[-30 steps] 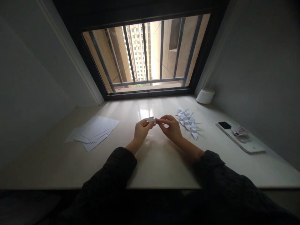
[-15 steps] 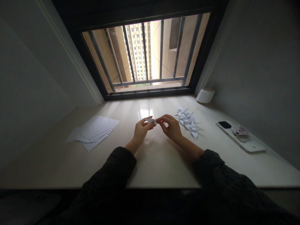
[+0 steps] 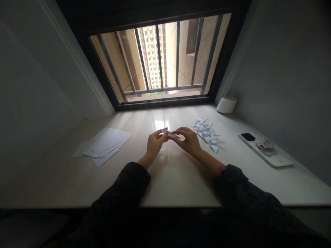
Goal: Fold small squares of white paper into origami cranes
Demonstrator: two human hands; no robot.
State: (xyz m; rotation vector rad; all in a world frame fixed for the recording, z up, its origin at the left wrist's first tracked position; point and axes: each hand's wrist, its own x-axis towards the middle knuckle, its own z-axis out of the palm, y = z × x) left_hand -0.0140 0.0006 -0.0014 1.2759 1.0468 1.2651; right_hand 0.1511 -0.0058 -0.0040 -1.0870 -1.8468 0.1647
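Observation:
A small folded piece of white paper (image 3: pixel 169 133) is held just above the pale tabletop (image 3: pixel 170 179), in the middle of the view. My left hand (image 3: pixel 154 144) pinches its left end between thumb and fingers. The paper's right end is pinched by my right hand (image 3: pixel 189 140), fingers curled round it. Both arms wear dark sleeves. Right of my right hand lies a cluster of several folded white paper cranes (image 3: pixel 208 135). A loose stack of white paper sheets (image 3: pixel 103 145) lies to the left of my left hand.
A white phone (image 3: pixel 265 154) with a round sticker grip lies at the right. A small white round container (image 3: pixel 226 104) stands in the back right corner. A barred window (image 3: pixel 160 58) runs along the table's far edge, with walls on both sides.
The folded paper has been turned and drawn out longer between my two hands, now lying slanted toward the right. Both hands stayed in place.

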